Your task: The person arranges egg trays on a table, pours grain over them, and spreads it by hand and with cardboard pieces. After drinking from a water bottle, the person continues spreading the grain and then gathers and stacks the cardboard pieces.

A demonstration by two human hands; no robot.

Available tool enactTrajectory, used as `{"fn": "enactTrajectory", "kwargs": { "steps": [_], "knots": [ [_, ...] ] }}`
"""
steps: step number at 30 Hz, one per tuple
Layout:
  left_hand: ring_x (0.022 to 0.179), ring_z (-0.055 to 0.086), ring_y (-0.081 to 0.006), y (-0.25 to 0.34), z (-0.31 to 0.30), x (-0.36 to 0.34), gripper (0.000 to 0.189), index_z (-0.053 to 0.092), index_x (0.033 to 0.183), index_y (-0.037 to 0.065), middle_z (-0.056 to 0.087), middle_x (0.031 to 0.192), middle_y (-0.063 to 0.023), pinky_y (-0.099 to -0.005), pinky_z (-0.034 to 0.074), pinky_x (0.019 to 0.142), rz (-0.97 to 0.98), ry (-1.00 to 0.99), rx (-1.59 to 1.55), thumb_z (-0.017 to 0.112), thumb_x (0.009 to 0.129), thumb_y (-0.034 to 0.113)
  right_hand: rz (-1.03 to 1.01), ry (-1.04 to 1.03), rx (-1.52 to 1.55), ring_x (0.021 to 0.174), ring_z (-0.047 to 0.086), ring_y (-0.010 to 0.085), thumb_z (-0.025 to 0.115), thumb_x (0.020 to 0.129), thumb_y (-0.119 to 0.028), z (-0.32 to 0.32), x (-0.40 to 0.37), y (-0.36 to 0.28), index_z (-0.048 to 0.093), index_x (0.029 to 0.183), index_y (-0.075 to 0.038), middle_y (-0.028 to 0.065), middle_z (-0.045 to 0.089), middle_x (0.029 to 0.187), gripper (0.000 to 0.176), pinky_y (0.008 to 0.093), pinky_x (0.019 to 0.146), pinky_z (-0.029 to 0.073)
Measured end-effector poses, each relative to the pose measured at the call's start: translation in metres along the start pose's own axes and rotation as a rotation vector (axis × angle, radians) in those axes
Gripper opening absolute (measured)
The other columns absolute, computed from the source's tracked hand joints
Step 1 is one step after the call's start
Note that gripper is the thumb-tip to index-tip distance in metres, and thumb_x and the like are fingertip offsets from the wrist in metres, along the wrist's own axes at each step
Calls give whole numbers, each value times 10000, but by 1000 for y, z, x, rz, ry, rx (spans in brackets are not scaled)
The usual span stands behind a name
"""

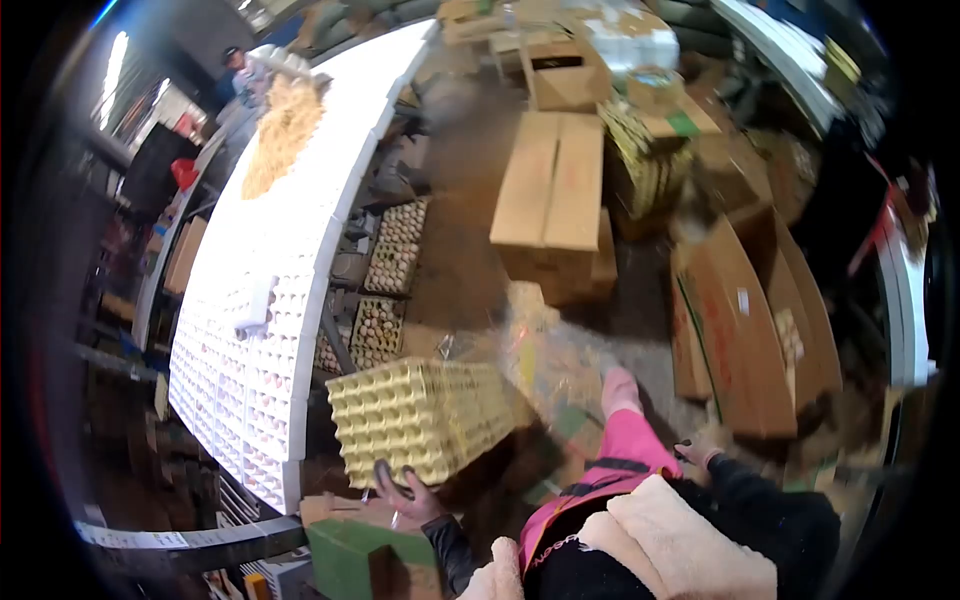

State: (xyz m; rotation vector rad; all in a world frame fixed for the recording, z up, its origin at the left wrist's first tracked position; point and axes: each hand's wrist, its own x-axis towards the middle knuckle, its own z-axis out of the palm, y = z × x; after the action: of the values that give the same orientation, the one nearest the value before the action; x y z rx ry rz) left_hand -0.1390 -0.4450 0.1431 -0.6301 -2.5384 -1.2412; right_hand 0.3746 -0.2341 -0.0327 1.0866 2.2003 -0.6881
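My left hand (405,497), with dark fingertips, has its fingers spread at the lower edge of a tall stack of yellow egg trays (430,410). The stack lies on its side, with the cupped face of an end tray turned toward me. Just below that hand is a green and brown carton (365,550). My right hand (703,447) hangs low beside my pink-clad leg, near the base of an open cardboard box (735,320). Its fingers are blurred, and I cannot tell what they hold, if anything.
A long, bright white table (330,130) runs along the left, with rows of white egg trays (240,380) at its near end. Crates of eggs (395,245) stand beneath its edge. Closed cardboard boxes (550,180) stand ahead. Another person (250,80) is beyond the table.
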Motion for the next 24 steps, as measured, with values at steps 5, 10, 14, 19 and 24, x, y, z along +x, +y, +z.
{"fn": "enactTrajectory", "kwargs": {
  "steps": [5,10,14,19,24],
  "knots": [
    [1204,444,-374,137,141,60,440,567,1190,32,506,1276,-199,-433,339,1033,172,-433,-40,658,773,141,172,393,415,855,596,404,545,889,-214,-144,152,77,581,1094,-156,209,603,906,216,465,685,467],
    [1188,458,-363,163,197,140,468,581,1185,51,535,1250,-169,-454,344,1025,301,-492,48,675,743,174,114,723,405,847,618,347,584,871,-302,-320,250,31,672,902,-93,188,646,834,229,419,729,481],
    [1144,492,-365,144,243,195,409,598,1148,34,558,1211,-175,-438,377,1000,210,-438,16,666,752,112,-60,685,482,886,620,342,596,849,-374,-430,332,-61,692,892,-71,163,665,893,321,410,792,481],
    [1174,481,-355,114,336,304,421,591,1175,56,546,1238,-170,-428,380,999,184,-524,15,671,765,104,-100,530,339,998,601,321,601,835,-368,-485,487,-146,592,1132,-63,150,622,1114,425,381,846,478],
    [1185,479,-357,88,462,481,441,588,1182,70,549,1244,-155,-442,374,1015,345,-744,-65,682,756,134,311,409,163,1106,547,325,563,821,-408,-510,578,-171,575,1123,-42,167,609,1145,475,432,918,433]
  ]
}}
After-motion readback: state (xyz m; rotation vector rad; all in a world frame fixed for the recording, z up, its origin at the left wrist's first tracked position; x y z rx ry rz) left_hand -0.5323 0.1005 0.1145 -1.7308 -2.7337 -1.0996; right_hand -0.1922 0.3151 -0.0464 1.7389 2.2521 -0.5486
